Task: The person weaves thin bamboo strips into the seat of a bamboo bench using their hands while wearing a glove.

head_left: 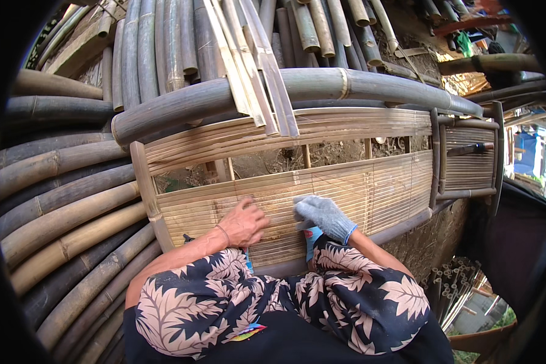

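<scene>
Beneath my hands lies a bamboo bench frame whose surface is a row of thin bamboo slats (400,179). My bare left hand (244,223) is low over the slats at left of centre, its fingers curled and pressed together. My right hand (326,217), in a grey knitted glove with a blue cuff, is to its right with fingers bent inward. What either hand pinches, if anything, is too small to make out. Thin cords run across the slats near both hands. Beyond them, a gap in the slats shows crossbars (307,156) and the ground.
A thick bamboo pole (321,85) lies along the far side, with several split strips (273,79) leaning over it. Bamboo poles (73,200) are stacked at left. A dark-handled tool (480,147) rests on the slatted right end section. Cut bamboo pieces (458,285) lie at lower right.
</scene>
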A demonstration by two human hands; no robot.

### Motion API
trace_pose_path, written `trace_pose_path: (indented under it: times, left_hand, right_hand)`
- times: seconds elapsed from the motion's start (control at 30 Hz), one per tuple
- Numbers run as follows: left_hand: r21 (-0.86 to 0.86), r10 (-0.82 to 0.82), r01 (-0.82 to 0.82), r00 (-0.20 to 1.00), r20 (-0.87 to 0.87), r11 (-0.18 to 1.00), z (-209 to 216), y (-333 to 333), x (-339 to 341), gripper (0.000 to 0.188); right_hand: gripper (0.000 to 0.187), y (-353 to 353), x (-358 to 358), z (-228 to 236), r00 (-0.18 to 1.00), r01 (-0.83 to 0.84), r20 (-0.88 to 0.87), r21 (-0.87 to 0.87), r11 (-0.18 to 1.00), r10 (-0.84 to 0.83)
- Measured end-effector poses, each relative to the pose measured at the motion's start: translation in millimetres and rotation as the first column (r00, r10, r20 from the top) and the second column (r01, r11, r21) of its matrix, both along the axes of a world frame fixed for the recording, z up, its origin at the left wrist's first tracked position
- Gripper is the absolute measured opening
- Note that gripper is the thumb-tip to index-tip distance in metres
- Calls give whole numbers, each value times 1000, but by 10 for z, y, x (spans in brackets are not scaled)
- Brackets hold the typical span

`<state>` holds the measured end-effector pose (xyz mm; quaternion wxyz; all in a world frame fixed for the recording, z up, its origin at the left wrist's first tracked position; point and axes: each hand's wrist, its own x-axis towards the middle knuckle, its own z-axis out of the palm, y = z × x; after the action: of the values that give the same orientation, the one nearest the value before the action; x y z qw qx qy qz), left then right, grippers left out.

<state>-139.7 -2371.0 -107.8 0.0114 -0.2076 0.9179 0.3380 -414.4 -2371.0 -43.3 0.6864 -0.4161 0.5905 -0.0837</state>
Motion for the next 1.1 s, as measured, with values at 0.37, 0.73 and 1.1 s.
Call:
trace_pose_path:
  times: [0.37, 0.73, 1.1]
  left_hand:
    - [102, -282, 268, 942, 179, 958, 648, -512, 104, 22]
    - [-114, 131, -139, 989, -73, 984, -122, -784, -1440, 52]
    - [166, 768, -826, 563, 306, 539, -335, -848, -1652, 23]
  right_hand:
    - [14, -72, -724, -662, 601, -624, -780, -595, 506, -176]
    - [25, -135, -708, -559, 825, -524, -451, -385, 759, 341]
    - [22, -540, -2244, 111, 641, -106, -684, -528, 842, -348]
